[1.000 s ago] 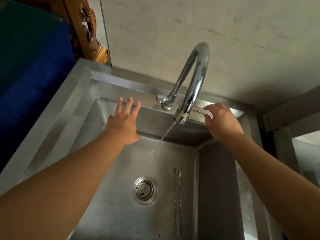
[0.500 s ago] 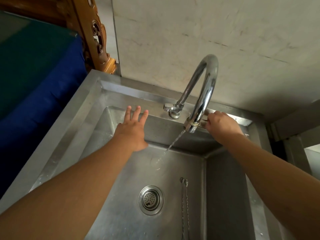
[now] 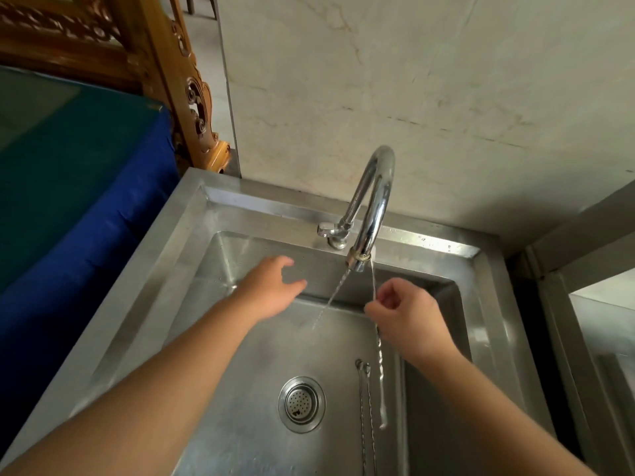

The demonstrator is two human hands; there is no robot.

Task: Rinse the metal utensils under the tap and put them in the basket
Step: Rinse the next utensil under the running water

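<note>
A thin, twisted metal stick (image 3: 380, 372) hangs nearly upright in my right hand (image 3: 409, 314), which is shut on its upper part just right of the spout. Its lower end reaches down over the sink floor. Two more thin metal sticks (image 3: 364, 424) lie side by side on the basin bottom, right of the drain (image 3: 301, 404). The curved chrome tap (image 3: 374, 201) runs a slim stream of water (image 3: 331, 297) into the steel sink (image 3: 192, 242). Left of the stream, my left hand (image 3: 271, 293) hovers over the basin, holding nothing, fingers loosely spread. No basket is in view.
A blue and green cloth-covered surface (image 3: 86, 201) lies left of the sink, with carved wooden furniture (image 3: 165, 63) behind it. A pale stone wall (image 3: 446, 97) backs the tap. A steel frame (image 3: 584, 304) stands close on the right.
My right hand has come off the back rim behind the spout, pulling a metal stick down and toward me. My left hand has drifted slightly and curled. The camera has tilted up.
</note>
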